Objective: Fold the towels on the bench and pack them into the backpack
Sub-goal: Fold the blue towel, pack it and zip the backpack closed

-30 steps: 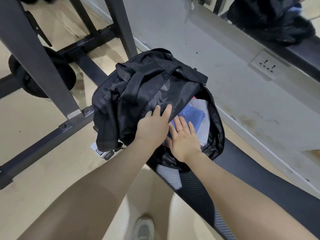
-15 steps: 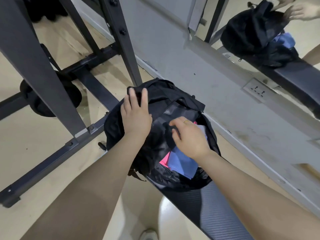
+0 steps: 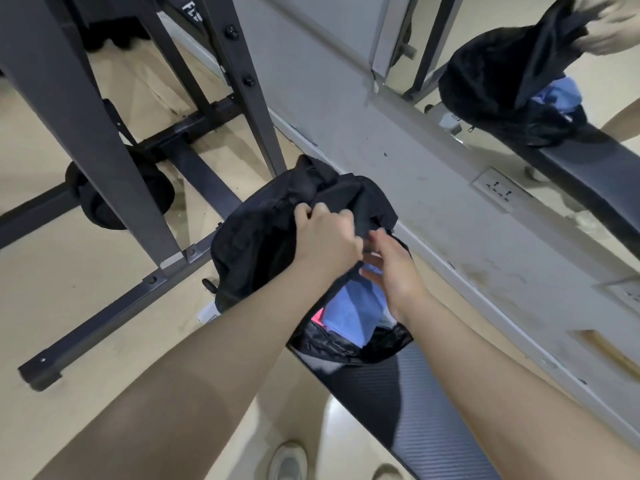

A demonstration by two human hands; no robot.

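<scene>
Gym flooring (image 3: 69, 306) in pale beige fills the view, with a grey shoe (image 3: 289, 460) at the bottom edge. Nearest the camera, the black bench (image 3: 415, 410) runs away toward a grey wall base (image 3: 433, 209), its textured pad bare at the near end. At the far end of the bench sits the black backpack (image 3: 256, 244), its mouth gaping toward the person. Inside the opening lies a folded blue towel (image 3: 349, 313), with a sliver of pink towel (image 3: 319, 319) at its left side. The right hand (image 3: 393, 268) hovers over the opening beside the blue towel, fingers loosely extended and grasping nothing. The left hand (image 3: 325, 237) is clenched on the backpack's upper flap, bunching the black fabric. Left of the bench stands a dark steel rack frame (image 3: 114, 161), a black weight plate (image 3: 117, 195) behind its upright. Beyond, a wall socket (image 3: 498, 194) sits below a mirror (image 3: 519, 64) reflecting the bag.
</scene>
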